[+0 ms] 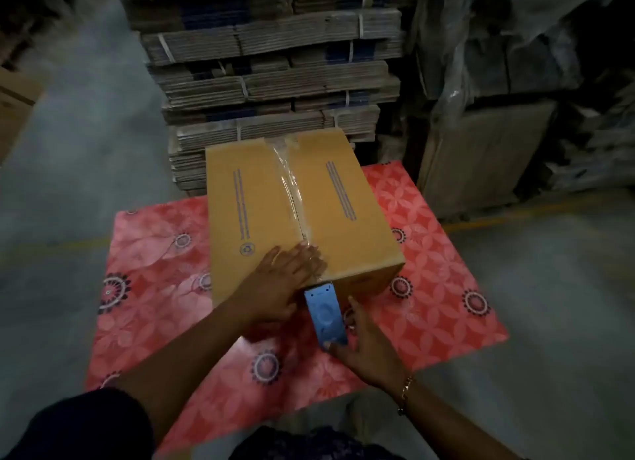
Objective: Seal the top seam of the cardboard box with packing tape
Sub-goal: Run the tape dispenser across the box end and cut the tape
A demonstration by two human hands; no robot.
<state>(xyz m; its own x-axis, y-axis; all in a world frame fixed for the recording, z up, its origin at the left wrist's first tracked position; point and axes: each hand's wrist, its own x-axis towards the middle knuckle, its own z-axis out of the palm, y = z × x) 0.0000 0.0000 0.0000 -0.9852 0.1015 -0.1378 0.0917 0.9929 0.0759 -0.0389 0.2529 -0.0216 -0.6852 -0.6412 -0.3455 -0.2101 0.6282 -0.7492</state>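
Observation:
A brown cardboard box (254,205) stands closed on a pink flowered mat (151,253). A strip of clear packing tape (290,188) runs along its top seam from the far edge to the near edge. My left hand (281,281) lies flat with fingers spread on the near end of the seam, pressing the tape at the box's front edge. My right hand (364,346) grips a blue tape dispenser (325,317) held against the box's front face just below the seam. Where the tape leaves the dispenser is hidden by my left hand.
A tall stack of bundled flat cartons (271,64) rises right behind the box. Plastic-wrapped goods (508,81) stand at the back right. Another carton (13,105) shows at the left edge. Grey concrete floor (86,157) surrounds the mat.

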